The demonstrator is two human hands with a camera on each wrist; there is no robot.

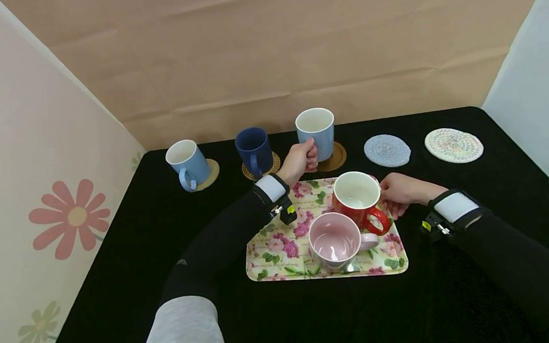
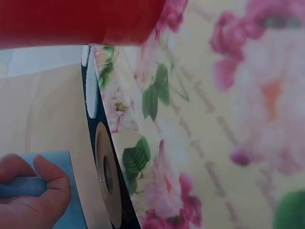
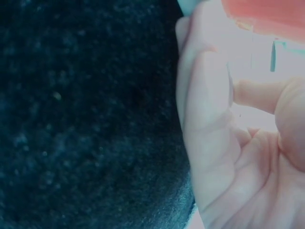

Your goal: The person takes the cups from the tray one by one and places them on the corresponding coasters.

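Note:
A light blue mug (image 1: 318, 137) with a white inside is gripped by its handle in my left hand (image 1: 300, 161). In the left wrist view it appears raised off a round wooden coaster (image 2: 106, 176). My right hand (image 1: 409, 189) holds the right edge of a floral tray (image 1: 279, 244), close beside a red mug (image 1: 352, 206); its fingertips are partly hidden in the head view. In the right wrist view, thumb and fingers close toward each other near the red mug. A pink mug (image 1: 329, 262) stands on the tray in front of the red one.
At the left, a light blue mug (image 1: 194, 163) stands on a pale coaster (image 1: 211, 175). Beside it, a dark blue mug (image 1: 249, 147) stands on a woven coaster (image 1: 275, 165). A bluish round coaster (image 1: 387, 150) and a speckled one (image 1: 454, 145) lie at the back right.

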